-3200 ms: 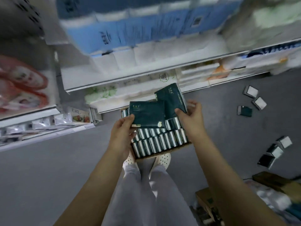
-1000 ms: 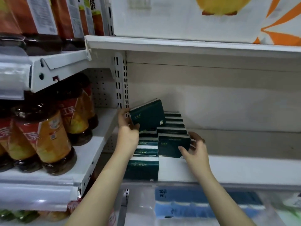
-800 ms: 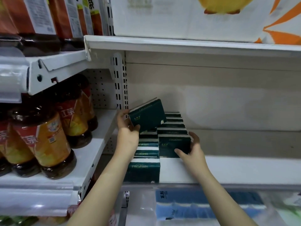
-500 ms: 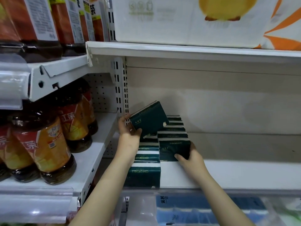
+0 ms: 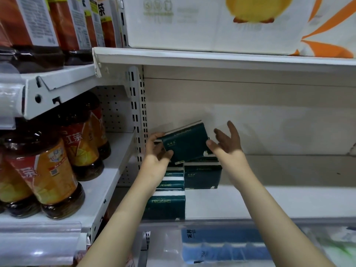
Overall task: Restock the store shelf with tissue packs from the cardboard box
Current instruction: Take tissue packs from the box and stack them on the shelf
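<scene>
My left hand (image 5: 157, 151) grips a dark green tissue pack (image 5: 185, 143), held tilted above the packs on the white shelf (image 5: 250, 199). My right hand (image 5: 227, 142) is open, fingers spread, with its thumb at the pack's right edge. Below, two rows of matching green packs stand on the shelf: a left row (image 5: 165, 207) reaching the shelf's front and a shorter right row (image 5: 201, 177) set further back. The cardboard box is out of view.
Bottles of brown drink with orange labels (image 5: 44, 176) fill the shelf to the left. A slotted metal upright (image 5: 137, 120) divides the bays. Large white packages (image 5: 221, 22) sit on the shelf above. Blue and white tissue bundles (image 5: 221, 249) lie below.
My right hand has let go of the front pack in the right row and risen to the right edge of the pack my left hand holds. That pack sits slightly higher and further right.
</scene>
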`<state>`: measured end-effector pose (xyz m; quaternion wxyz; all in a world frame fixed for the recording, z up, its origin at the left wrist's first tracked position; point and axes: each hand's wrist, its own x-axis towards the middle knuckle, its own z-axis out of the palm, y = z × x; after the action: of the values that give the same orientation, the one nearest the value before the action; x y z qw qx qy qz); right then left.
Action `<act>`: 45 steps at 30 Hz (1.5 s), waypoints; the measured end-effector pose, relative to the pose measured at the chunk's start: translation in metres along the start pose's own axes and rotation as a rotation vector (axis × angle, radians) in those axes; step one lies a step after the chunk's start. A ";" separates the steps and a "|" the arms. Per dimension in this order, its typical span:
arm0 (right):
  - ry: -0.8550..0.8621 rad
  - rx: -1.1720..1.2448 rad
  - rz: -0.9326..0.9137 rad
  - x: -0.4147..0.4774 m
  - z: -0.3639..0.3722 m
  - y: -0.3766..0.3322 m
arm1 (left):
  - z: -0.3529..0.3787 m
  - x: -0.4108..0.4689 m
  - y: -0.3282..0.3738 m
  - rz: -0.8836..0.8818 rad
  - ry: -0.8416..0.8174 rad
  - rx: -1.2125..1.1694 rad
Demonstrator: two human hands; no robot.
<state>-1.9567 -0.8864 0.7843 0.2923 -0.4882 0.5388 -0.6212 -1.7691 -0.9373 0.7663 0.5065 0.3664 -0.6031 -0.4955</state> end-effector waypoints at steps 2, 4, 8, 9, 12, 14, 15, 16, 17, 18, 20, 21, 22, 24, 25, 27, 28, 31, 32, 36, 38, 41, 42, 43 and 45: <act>-0.071 0.069 0.048 0.004 -0.002 -0.002 | 0.000 -0.001 -0.001 0.022 -0.064 0.042; -0.120 0.034 0.041 0.005 -0.004 0.000 | 0.000 -0.001 -0.003 0.036 -0.098 0.061; -0.072 0.049 0.035 0.002 -0.005 0.008 | 0.000 -0.001 -0.003 0.019 -0.131 0.075; -0.054 0.080 0.041 0.001 -0.008 0.009 | 0.000 -0.002 -0.002 0.017 -0.136 0.082; -0.002 0.167 0.058 -0.003 -0.019 0.013 | 0.000 -0.003 -0.003 0.010 -0.143 0.110; 0.030 0.222 0.075 -0.007 -0.027 0.019 | -0.001 -0.002 -0.004 0.001 -0.137 0.134; 0.034 0.234 0.087 -0.011 -0.030 0.021 | -0.001 -0.001 -0.005 -0.009 -0.129 0.143; 0.028 0.234 0.098 -0.014 -0.034 0.026 | -0.001 0.000 -0.006 -0.021 -0.120 0.144; 0.017 0.229 0.110 -0.019 -0.037 0.030 | -0.001 0.001 -0.008 -0.031 -0.115 0.149; 0.009 0.222 0.123 -0.023 -0.040 0.035 | -0.001 0.001 -0.009 -0.036 -0.116 0.157; -0.007 0.180 0.150 -0.033 -0.046 0.043 | 0.000 0.002 -0.010 -0.028 -0.131 0.186; -0.024 0.137 0.160 -0.038 -0.048 0.047 | 0.000 0.002 -0.011 -0.020 -0.140 0.200; -0.054 0.084 0.166 -0.042 -0.050 0.051 | 0.000 0.002 -0.011 -0.011 -0.149 0.215; -0.122 -0.016 0.159 -0.048 -0.050 0.058 | 0.000 0.002 -0.012 0.005 -0.170 0.253; -0.139 -0.069 0.148 -0.050 -0.049 0.060 | 0.000 0.002 -0.012 0.011 -0.178 0.270; -0.137 -0.191 0.126 -0.051 -0.044 0.064 | 0.000 0.002 -0.014 0.009 -0.189 0.300; -0.118 -0.253 0.116 -0.051 -0.041 0.065 | 0.000 0.003 -0.015 0.004 -0.197 0.314; -0.059 -0.329 0.085 -0.051 -0.032 0.069 | 0.000 0.002 -0.015 -0.010 -0.223 0.346; -0.051 -0.327 0.079 -0.052 -0.029 0.069 | 0.000 0.002 -0.015 -0.011 -0.230 0.352; -0.050 -0.364 0.060 -0.053 -0.019 0.070 | 0.001 0.002 -0.015 -0.018 -0.257 0.412; -0.047 -0.435 0.055 -0.051 -0.016 0.071 | 0.001 0.003 -0.014 -0.006 -0.273 0.442; -0.032 -0.479 0.057 -0.050 -0.014 0.071 | 0.002 0.002 -0.013 0.018 -0.288 0.488; -0.035 -0.482 0.063 -0.049 -0.013 0.071 | 0.002 0.002 -0.014 0.024 -0.287 0.509; -0.042 -0.482 0.072 -0.049 -0.014 0.072 | 0.002 0.003 -0.015 0.032 -0.288 0.535; -0.071 -0.458 0.102 -0.049 -0.016 0.074 | 0.003 0.003 -0.014 0.041 -0.295 0.563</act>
<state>-1.9657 -0.8550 0.7002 0.2234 -0.5356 0.6790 -0.4496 -1.7736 -0.9425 0.7538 0.3021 0.4043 -0.7907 -0.3466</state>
